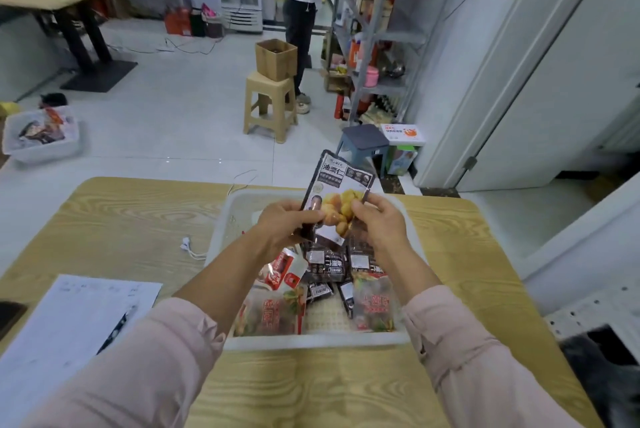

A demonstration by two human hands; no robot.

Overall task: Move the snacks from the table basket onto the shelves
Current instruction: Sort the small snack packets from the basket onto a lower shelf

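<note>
Both hands, left (281, 224) and right (379, 225), pinch one dark packet (337, 190) by its lower edges, upright above the basket (313, 341) (likely reading the label), with more snacks (327, 266) waiting below.

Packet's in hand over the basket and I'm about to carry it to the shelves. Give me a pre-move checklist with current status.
1. Grip: left hand and right hand both pinch the dark snack packet at its lower part. Ok.
2. Packet lifted clear of the basket: ok.
3. Basket emptied: not ok, other packets lie inside.
4. Floor route to the shelves: not ok, a grey stool and a beige stool stand in the way.
5. Shelf access: not ok, a standing person is at the shelves.
6. Free shelf space: cannot tell.
</note>
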